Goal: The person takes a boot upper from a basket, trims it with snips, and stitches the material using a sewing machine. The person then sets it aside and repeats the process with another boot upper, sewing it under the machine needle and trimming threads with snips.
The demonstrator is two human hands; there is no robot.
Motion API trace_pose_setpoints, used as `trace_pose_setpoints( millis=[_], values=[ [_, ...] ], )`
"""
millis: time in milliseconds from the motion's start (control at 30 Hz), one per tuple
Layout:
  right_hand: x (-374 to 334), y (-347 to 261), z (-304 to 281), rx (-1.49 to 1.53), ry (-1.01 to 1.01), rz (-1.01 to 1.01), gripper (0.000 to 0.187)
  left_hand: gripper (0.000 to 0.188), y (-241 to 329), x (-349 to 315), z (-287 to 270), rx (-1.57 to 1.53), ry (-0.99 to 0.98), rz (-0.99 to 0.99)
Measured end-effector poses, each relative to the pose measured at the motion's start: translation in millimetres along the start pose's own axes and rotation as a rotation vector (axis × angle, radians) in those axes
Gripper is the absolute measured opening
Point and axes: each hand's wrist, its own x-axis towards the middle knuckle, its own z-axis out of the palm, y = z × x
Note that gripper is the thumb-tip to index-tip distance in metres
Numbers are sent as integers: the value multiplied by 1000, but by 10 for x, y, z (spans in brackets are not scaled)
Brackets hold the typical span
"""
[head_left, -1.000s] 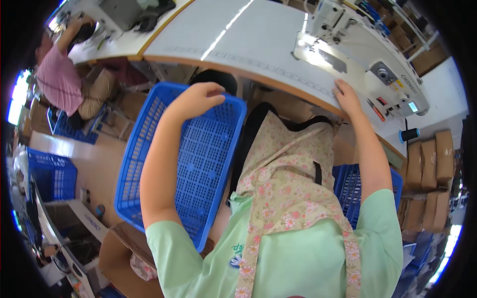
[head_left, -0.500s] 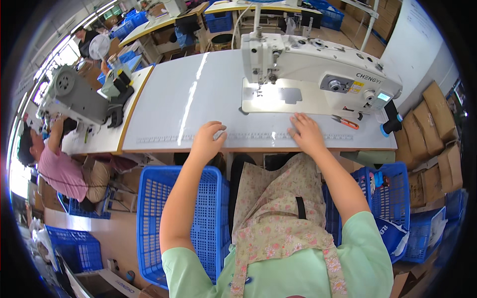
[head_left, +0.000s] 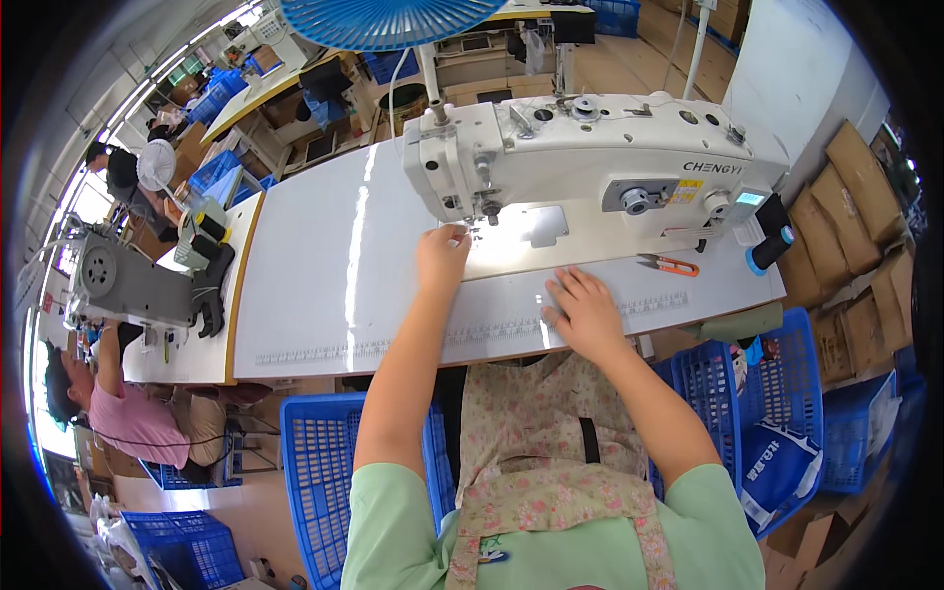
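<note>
A white sewing machine (head_left: 580, 157) stands on the pale worktable (head_left: 305, 246), its lamp lighting the bright needle plate area. My left hand (head_left: 442, 258) is raised to the left end of this lit area, beside the needle and presser foot. Its fingertips are drawn together in a pinch; whatever lies between them is too small to make out. On the tabletop in front of the machine bed, my right hand (head_left: 585, 310) rests palm down with its fingers spread, holding nothing. Orange-handled thread snips (head_left: 671, 265) lie to the right of it.
A printed ruler strip (head_left: 324, 352) runs along the table's front edge. Blue baskets (head_left: 320, 442) flank my legs. A dark thread cone (head_left: 770, 251) stands at the right end. On the left, a person in a pink shirt (head_left: 138, 418) sits at another machine (head_left: 128, 280). A blue fan (head_left: 393, 20) hangs above.
My left hand has gone from the table's front edge up and forward to the needle area, its fingers now pinched. My right hand stays flat near the machine bed. The view has shifted.
</note>
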Motion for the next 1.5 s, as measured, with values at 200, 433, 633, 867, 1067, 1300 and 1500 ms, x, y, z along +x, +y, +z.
trace_pose_setpoints(
  millis=[200, 433, 633, 867, 1067, 1300, 1500],
  values=[
    [26, -6, -28, 26, -18, 16, 43, 22, -187, 196, 378, -54, 12, -36],
    [35, -7, -30, 59, -18, 21, 43, 22, -167, 193, 300, 41, -12, 38],
    [62, -20, -60, 74, -49, 38, 41, 10, -136, 275, 202, 35, -190, -82],
    [595, -746, -161, 578, -74, 136, 60, 15, -168, 236, 74, -181, -310, -107],
    [1256, -1451, 227, 510, 143, 212, 85, 14, -90, 109, -71, -470, -432, -165],
    [1577, -1507, 447, 509, 491, 214, 87, 15, -121, 65, -61, -516, -439, -72],
    [1557, -1503, 363, 1103, 503, 151, 85, 15, -135, 83, -40, -529, -437, -44]
  ],
)
